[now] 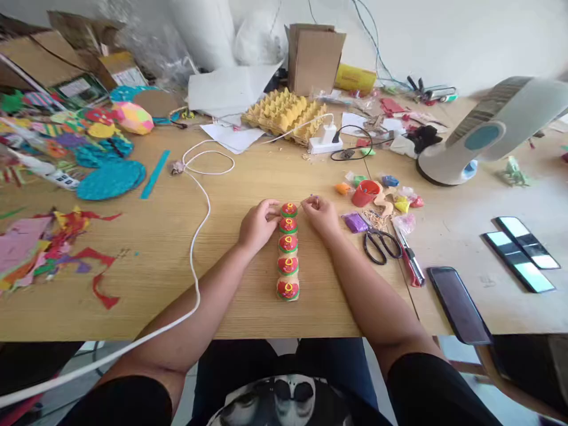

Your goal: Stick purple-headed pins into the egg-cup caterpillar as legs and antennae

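Observation:
An egg carton strip [288, 266] lies lengthwise in front of me, its several cups painted red with yellow rings and green rims. My left hand [258, 226] rests on the table left of the far cup, thumb and fingers apart, with fingertips at that cup's side. On the opposite side, my right hand [323, 218] has its fingers pinched together around something thin, like a small stick, pointing at the far cup. A small purple bit shows by those fingertips; its kind is too small to make out.
Right of my forearm lie scissors [380, 242], a box cutter [412, 263], a purple clay packet [355, 222], a red cup [365, 193] and a phone [459, 305]. A white cable [193, 248] crosses my left forearm. Paper scraps [57, 242] lie left; egg trays [284, 113] and a white fan [483, 136] stand farther back.

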